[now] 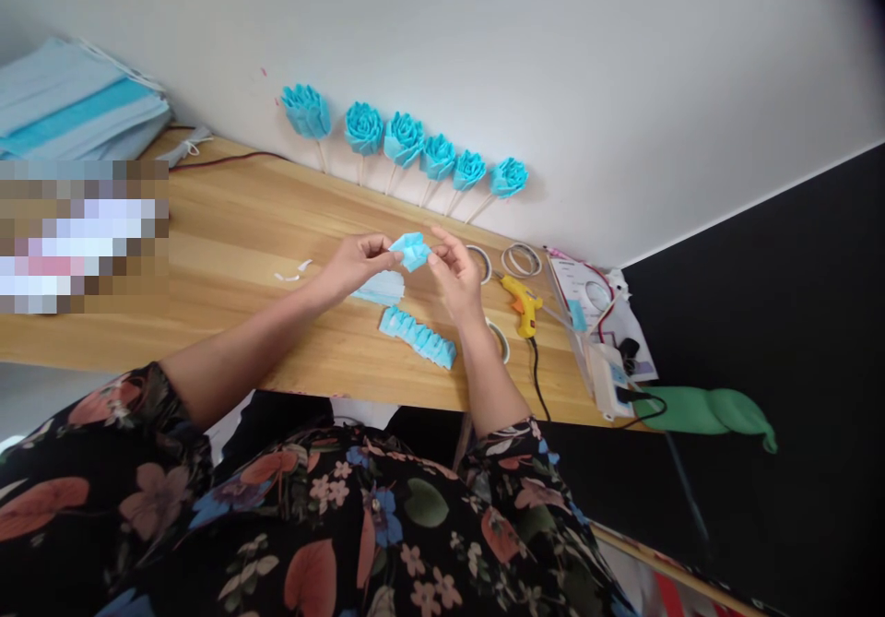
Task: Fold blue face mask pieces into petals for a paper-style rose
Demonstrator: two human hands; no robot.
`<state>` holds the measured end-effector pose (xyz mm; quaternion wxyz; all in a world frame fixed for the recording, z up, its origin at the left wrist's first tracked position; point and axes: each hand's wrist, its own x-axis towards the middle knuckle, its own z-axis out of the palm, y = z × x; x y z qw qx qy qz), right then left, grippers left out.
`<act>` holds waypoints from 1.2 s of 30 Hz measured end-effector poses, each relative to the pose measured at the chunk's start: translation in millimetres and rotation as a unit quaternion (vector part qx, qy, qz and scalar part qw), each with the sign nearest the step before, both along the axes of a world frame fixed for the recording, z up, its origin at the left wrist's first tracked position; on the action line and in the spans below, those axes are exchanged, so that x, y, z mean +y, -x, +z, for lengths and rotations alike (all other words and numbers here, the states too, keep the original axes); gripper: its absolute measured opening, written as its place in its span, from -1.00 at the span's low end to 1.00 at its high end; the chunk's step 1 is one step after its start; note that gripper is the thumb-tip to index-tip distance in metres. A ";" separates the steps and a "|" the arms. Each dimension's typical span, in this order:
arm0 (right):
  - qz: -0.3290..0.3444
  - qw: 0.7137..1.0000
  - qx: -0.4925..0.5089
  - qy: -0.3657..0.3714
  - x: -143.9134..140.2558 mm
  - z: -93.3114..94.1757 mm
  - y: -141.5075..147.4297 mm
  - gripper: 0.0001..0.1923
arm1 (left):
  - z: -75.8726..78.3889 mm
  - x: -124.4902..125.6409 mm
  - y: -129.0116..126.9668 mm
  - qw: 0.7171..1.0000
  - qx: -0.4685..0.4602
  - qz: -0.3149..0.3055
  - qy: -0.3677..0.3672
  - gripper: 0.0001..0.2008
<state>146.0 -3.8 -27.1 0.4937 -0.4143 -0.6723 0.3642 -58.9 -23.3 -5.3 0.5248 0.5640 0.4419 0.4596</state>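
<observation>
Above the pleated light-blue fabric strip (418,335) on the wooden table (235,239), the left hand (356,264) and right hand (453,271) both pinch a small folded light-blue fabric piece (412,250) between them.

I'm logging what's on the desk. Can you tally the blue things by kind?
Roses on sticks: 6
Folded piece held by left hand and right hand: 1
Pleated strip: 1
Flat piece: 1
Mask stack: 1
Total: 10

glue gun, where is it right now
In the head view the yellow glue gun lies on the wooden table, just right of the right hand, below the tape rings.
</observation>
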 end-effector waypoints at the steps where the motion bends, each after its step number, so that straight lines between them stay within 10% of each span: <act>1: -0.005 1.000 -0.006 0.001 0.2 -0.2 -0.1 -0.54 | -0.2 0.8 0.2 1.000 -0.002 0.003 -0.008 -0.70; 36: 0.007 1.000 -0.025 0.011 -4.6 3.6 5.5 -0.62 | -14.4 14.2 3.2 0.999 -0.010 0.038 -0.032 -0.79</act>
